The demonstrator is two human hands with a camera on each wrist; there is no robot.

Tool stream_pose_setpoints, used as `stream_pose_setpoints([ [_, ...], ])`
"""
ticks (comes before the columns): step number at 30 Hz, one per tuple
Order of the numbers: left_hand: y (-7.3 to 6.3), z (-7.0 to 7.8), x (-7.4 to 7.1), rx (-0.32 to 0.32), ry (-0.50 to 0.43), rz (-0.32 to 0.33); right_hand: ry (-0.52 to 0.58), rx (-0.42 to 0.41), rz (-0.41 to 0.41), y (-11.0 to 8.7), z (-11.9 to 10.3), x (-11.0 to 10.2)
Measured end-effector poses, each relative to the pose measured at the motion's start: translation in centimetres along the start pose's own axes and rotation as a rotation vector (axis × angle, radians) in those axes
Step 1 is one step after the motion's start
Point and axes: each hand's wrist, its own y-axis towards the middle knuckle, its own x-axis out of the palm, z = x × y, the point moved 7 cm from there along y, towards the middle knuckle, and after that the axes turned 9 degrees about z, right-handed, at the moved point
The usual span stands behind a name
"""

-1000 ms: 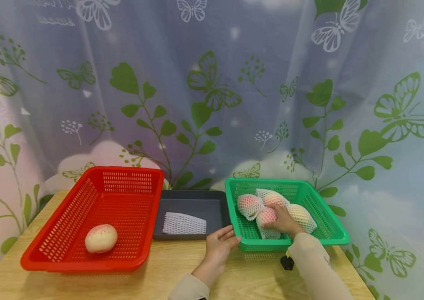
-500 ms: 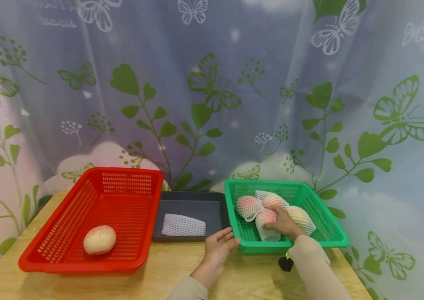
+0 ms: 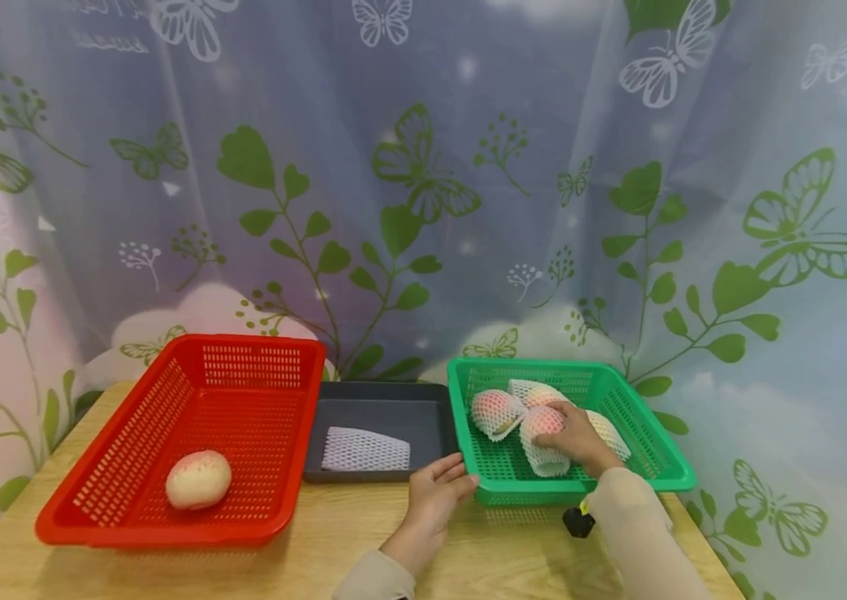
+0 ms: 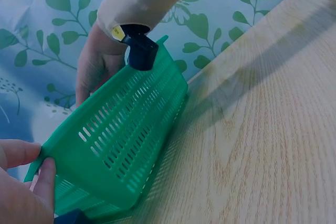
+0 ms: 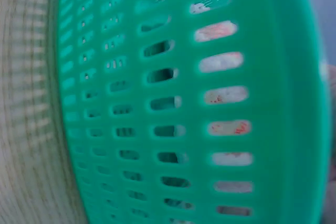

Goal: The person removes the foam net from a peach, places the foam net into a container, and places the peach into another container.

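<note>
In the head view, the right hand (image 3: 577, 437) reaches into the green basket (image 3: 502, 492), which stands between 4 and 5 o'clock. Its grip is closed around 1 net-wrapped peach (image 3: 542, 458), which sits left of the basket's middle, with the thumb on it. Around that peach are 3 others in foam nets: 1 peach at 10 o'clock (image 3: 494, 410), 1 peach at 12 o'clock (image 3: 536, 392), and 1 peach at 3 o'clock (image 3: 611, 435), partly hidden by the hand. The left hand (image 3: 434, 504) is at the basket's 8 o'clock corner. Between 6 and 7 o'clock, a dark gray tray (image 3: 374, 404) bears an emptied foam net (image 3: 366, 450). At 8 o'clock, a red basket (image 3: 243, 417) holds 1 bare peach (image 3: 198, 481) near its 6 o'clock side. All rest on a wooden surface (image 3: 356, 533), before a butterfly-print curtain (image 3: 431, 167).

In the left wrist view, the left hand's grip, at 8 o'clock, pinches the green basket's rim between thumb and finger. The right hand drops behind the rim at 10 o'clock, its fingertips hidden; a black device (image 4: 142, 51) sits at its wrist.

In the right wrist view, the slotted green wall fills the middle, pale and pink patches showing through; the surface lies at 9 o'clock. From this view alone I cannot tell the grip's state.
</note>
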Motion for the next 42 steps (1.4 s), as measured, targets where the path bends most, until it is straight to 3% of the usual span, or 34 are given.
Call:
stream_pose_setpoints([
  [10,0.2,1.1,-0.9,0.049,0.044,-0.027,0.005,-0.025,0.051,-1.0,-2.1,-1.0],
  [22,0.8,3.9,-2.6,0.100,0.107,-0.074,0.095,-0.137,0.078,-2.6,-7.2,-0.9],
  [28,0.7,5.4,-3.6,0.142,0.120,-0.092,0.156,-0.169,0.059,-3.6,-9.6,0.6],
  [35,0.4,6.9,-5.1,0.183,0.114,-0.070,0.206,-0.249,0.029,-5.3,-12.5,3.4],
  [42,-0.1,7.8,-6.6,0.182,0.127,-0.048,0.252,-0.349,-0.020,-7.1,-14.4,6.3],
])
